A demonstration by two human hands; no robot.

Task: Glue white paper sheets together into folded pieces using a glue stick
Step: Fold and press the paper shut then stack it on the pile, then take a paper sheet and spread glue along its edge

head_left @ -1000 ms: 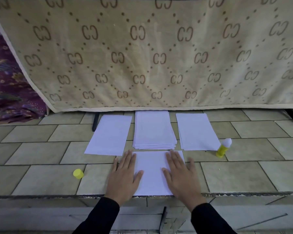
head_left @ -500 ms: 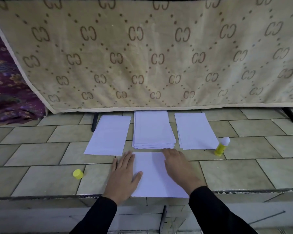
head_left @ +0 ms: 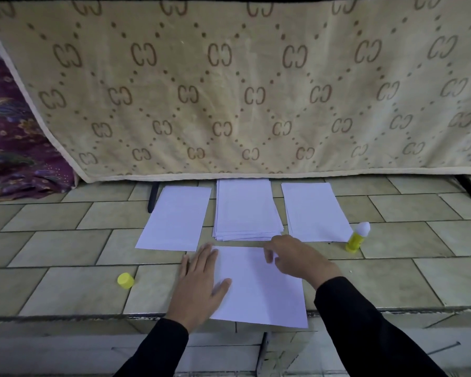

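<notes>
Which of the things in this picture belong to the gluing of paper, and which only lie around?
Belonging to the job:
white paper sheet under the left hand
single white sheet, left
thick white paper stack, middle
thinner white paper stack, right
uncapped yellow glue stick
small round yellow cap

Only lying about:
beige patterned hanging blanket
purple flowered cloth
black slanted leg

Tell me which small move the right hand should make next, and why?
Probably take the far edge of the near sheet with the right hand and start the fold: its bent fingers are right there, while the left hand presses the sheet's left side flat.
</notes>
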